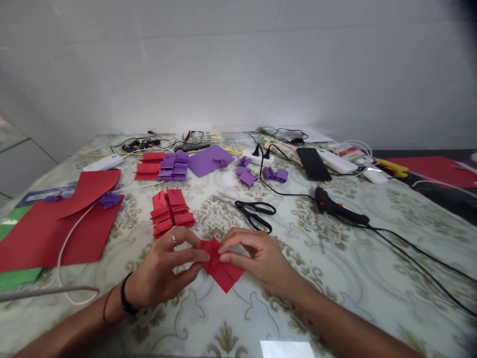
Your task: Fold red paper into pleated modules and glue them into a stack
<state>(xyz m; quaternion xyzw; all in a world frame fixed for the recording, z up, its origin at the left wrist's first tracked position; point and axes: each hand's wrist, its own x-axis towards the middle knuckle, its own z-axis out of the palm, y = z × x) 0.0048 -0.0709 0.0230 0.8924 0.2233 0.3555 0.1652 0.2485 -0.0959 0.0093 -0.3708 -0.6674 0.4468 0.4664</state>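
Observation:
A folded red paper piece lies between my hands near the front of the patterned table, one corner pointing toward me. My left hand grips its left side with fingertips pressed on the paper. From the right, my right hand pinches its upper right part between thumb and fingers. Just beyond my left hand are several folded red pieces in two rows. Black-handled scissors lie behind my right hand, blades pointing left.
Red sheets lie at left beside a white cable. Further back are folded purple pieces, a purple sheet, a power strip and a phone. A black glue gun with its cord lies at right.

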